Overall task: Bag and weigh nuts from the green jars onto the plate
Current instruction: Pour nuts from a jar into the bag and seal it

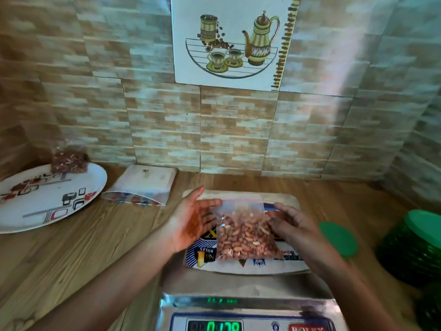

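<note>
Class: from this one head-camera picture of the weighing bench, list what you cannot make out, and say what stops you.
Scale display: head view, bottom edge cuts the digits; reading unsure.
Green jar: right edge and blur; contents hidden.
Right hand: blur; pinching or just touching the weighed bag, unclear.
Small bag on the plate: blurred; nut type unclear.

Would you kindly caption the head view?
Left hand and right hand flank the bag of nuts on the scale; another bag on the plate.
</note>
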Tool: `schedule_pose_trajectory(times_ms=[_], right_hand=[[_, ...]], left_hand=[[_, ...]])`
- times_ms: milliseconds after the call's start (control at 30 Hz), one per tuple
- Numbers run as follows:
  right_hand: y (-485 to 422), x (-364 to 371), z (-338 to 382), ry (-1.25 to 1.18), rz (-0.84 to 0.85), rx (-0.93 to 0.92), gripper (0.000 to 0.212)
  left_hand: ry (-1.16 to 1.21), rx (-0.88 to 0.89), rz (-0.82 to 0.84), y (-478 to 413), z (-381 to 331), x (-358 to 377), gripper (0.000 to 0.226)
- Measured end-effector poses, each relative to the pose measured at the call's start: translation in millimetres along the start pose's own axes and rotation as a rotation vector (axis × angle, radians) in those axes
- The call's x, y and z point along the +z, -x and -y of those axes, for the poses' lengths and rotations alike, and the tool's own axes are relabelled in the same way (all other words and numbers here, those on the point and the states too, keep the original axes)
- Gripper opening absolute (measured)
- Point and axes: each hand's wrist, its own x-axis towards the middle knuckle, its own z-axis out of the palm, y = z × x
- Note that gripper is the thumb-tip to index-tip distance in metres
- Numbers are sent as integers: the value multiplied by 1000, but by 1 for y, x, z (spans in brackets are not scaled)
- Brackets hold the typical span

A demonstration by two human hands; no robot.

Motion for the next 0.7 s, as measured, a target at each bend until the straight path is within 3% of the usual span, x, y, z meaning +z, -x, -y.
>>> schedule_pose_trajectory(times_ms=[133, 300, 433, 600, 700], right_hand=[[-13, 5, 1, -79, 98, 7, 50], [-13, 5, 1, -110, 315, -48, 104], [-8, 14, 5, -36, 446, -88, 99], [-9, 38, 10, -39, 454, -146, 104], [-9, 60, 23, -103, 481, -153, 102]], left_hand=[[4, 31, 32, -2, -2, 6, 60], [78, 163, 155, 11, -9, 11, 67], [57, 261, 159, 29, -10, 6, 68], [-60, 457, 108, 49, 0, -12, 43], [-151, 584, -16, 53, 9, -38, 83]])
